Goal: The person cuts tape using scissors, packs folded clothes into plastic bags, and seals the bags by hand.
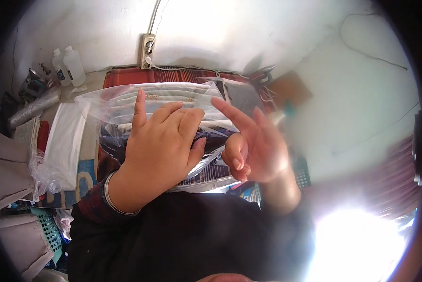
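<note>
My left hand [161,143] is over a stack of folded cloth in clear plastic [168,89], back upward. Its little finger points away from me, the middle fingers bend, and the thumb stands apart. Nothing shows in its grasp, though some fingertips are hidden. My right hand [260,148] is to its right with the palm partly showing. Its index finger stretches toward the clear plastic film [206,101]; I cannot tell whether it touches. The other fingers curl loosely around nothing visible. Dark striped cloth [206,178] lies beneath the hands.
A white folded sheet [65,141] lies at left beside crumpled plastic [46,176]. Two white bottles [73,66] stand by the wall, near a plastic roll [34,108]. A power strip [147,51] hangs on the wall above a red plaid cloth [121,77]. Bright glare fills the lower right.
</note>
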The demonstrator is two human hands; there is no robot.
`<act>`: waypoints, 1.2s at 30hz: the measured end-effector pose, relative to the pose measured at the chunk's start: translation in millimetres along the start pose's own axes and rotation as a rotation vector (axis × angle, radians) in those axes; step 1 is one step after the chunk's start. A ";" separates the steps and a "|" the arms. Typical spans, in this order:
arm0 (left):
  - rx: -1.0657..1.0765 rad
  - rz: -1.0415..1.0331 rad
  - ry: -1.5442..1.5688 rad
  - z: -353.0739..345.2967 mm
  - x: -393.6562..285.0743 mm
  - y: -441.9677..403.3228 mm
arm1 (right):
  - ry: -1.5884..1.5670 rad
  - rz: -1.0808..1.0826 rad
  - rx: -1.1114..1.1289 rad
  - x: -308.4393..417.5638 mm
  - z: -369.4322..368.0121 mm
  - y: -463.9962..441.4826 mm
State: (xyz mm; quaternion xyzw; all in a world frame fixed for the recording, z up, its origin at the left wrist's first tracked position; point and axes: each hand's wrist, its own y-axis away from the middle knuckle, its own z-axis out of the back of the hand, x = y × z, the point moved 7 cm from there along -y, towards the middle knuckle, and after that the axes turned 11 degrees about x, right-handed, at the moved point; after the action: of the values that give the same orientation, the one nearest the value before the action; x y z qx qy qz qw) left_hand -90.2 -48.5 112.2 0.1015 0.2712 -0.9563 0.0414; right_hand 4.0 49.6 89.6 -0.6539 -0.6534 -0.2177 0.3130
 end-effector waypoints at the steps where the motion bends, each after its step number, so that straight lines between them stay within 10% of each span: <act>1: -0.013 0.004 0.002 0.7 0.0 -0.2 | -0.002 0.001 0.001 -1.0 -0.2 0.8; 36: 0.067 0.087 -0.068 -1.4 -0.7 2.5 | -0.104 -0.043 -0.025 6.3 -1.0 -9.9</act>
State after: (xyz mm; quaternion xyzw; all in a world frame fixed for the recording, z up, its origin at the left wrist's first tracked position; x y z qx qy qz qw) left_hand -88.9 -49.8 109.9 0.0822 0.2330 -0.9649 0.0889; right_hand -5.4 53.0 96.0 -0.6540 -0.6800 -0.1983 0.2655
